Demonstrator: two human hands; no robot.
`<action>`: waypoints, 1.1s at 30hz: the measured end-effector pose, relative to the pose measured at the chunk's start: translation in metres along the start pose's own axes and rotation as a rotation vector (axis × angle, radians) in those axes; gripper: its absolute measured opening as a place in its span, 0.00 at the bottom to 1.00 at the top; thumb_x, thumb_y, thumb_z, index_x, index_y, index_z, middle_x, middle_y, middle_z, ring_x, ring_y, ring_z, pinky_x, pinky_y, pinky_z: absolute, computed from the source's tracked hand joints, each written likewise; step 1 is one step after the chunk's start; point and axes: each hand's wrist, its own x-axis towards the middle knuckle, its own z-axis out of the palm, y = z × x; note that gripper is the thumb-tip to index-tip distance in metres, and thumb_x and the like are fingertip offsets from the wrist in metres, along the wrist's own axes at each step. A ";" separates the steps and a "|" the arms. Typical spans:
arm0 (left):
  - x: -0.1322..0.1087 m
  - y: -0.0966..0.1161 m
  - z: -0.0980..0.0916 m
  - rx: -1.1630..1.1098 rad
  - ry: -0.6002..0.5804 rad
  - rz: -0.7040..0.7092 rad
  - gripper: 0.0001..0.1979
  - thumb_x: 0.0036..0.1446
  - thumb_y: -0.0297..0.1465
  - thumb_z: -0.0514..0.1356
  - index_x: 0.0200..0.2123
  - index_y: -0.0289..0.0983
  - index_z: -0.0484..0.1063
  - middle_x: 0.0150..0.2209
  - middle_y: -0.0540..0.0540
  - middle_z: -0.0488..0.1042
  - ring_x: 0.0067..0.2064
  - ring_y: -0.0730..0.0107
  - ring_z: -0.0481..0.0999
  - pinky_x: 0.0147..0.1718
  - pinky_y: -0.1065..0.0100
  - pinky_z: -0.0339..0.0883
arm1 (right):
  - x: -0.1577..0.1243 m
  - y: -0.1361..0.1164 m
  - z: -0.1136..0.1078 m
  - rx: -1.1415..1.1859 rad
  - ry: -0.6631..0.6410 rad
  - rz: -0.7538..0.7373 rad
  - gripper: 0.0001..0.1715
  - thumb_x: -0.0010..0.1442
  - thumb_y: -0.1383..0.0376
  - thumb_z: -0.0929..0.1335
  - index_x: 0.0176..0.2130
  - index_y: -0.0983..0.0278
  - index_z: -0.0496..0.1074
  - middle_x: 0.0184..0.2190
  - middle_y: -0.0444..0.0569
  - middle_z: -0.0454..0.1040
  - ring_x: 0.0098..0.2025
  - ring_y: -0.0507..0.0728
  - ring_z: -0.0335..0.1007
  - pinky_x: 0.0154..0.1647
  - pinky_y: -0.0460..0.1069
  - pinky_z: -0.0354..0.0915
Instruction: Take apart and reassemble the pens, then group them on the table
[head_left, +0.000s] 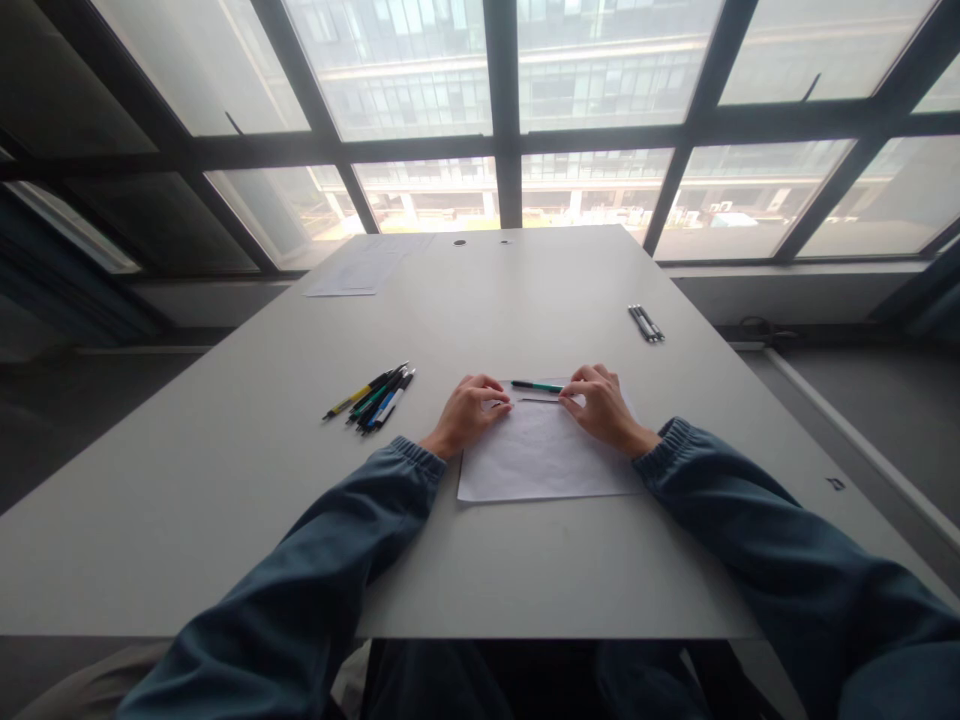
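A white sheet of paper (551, 465) lies on the table under both hands. My right hand (604, 408) pinches the end of a thin dark rod (540, 400), which looks like a pen refill and points left over the paper. Just beyond it, a green and black pen barrel (535, 385) rests crosswise near the sheet's far edge, its right end close to my right fingers. At the sheet's left side, my left hand (469, 412) has thumb and fingers closed around a small dark piece, too small to name. A short gap separates that piece from the rod.
Left of the paper is a loose pile of several pens (375, 398) in yellow, green, blue and black. A small group of grey pens (646, 323) lies at the right. Printed sheets (360, 268) are at the table's (225, 500) far left corner, before large windows.
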 end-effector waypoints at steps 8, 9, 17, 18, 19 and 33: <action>0.000 0.001 0.000 -0.007 -0.005 -0.010 0.05 0.56 0.36 0.67 0.34 0.44 0.83 0.41 0.45 0.78 0.46 0.57 0.74 0.52 0.54 0.69 | -0.001 0.000 0.000 0.002 -0.039 -0.007 0.03 0.59 0.67 0.73 0.33 0.59 0.80 0.39 0.50 0.76 0.46 0.63 0.65 0.49 0.60 0.57; 0.000 0.001 0.000 -0.008 -0.006 -0.007 0.05 0.56 0.36 0.67 0.34 0.44 0.83 0.41 0.45 0.79 0.46 0.57 0.74 0.52 0.54 0.69 | -0.001 0.000 0.000 0.001 -0.040 -0.006 0.03 0.59 0.67 0.73 0.33 0.59 0.80 0.39 0.50 0.76 0.46 0.63 0.65 0.49 0.60 0.57; 0.000 0.000 0.000 -0.012 -0.007 -0.008 0.04 0.56 0.35 0.67 0.33 0.44 0.83 0.41 0.45 0.79 0.46 0.58 0.75 0.53 0.53 0.68 | 0.000 0.002 0.002 0.006 -0.039 -0.009 0.05 0.60 0.67 0.73 0.32 0.59 0.79 0.38 0.50 0.76 0.45 0.62 0.66 0.47 0.58 0.58; 0.000 0.000 0.000 -0.015 -0.006 -0.005 0.04 0.56 0.35 0.67 0.33 0.44 0.83 0.40 0.45 0.79 0.45 0.58 0.75 0.53 0.53 0.68 | 0.000 0.002 0.002 0.008 -0.045 -0.008 0.05 0.60 0.68 0.72 0.32 0.59 0.79 0.38 0.50 0.76 0.44 0.62 0.66 0.47 0.58 0.58; 0.000 0.000 0.000 -0.018 -0.005 -0.002 0.04 0.56 0.35 0.67 0.32 0.44 0.83 0.40 0.45 0.79 0.45 0.58 0.75 0.53 0.53 0.68 | 0.000 0.002 0.002 0.009 -0.050 -0.007 0.05 0.60 0.68 0.72 0.31 0.60 0.79 0.38 0.50 0.76 0.44 0.62 0.66 0.46 0.58 0.59; 0.002 0.011 -0.005 -0.045 0.171 0.050 0.06 0.62 0.36 0.64 0.35 0.42 0.80 0.40 0.45 0.81 0.44 0.61 0.76 0.51 0.56 0.68 | 0.003 -0.005 -0.004 0.133 0.042 -0.052 0.07 0.67 0.68 0.65 0.36 0.61 0.72 0.35 0.50 0.74 0.39 0.59 0.68 0.44 0.54 0.64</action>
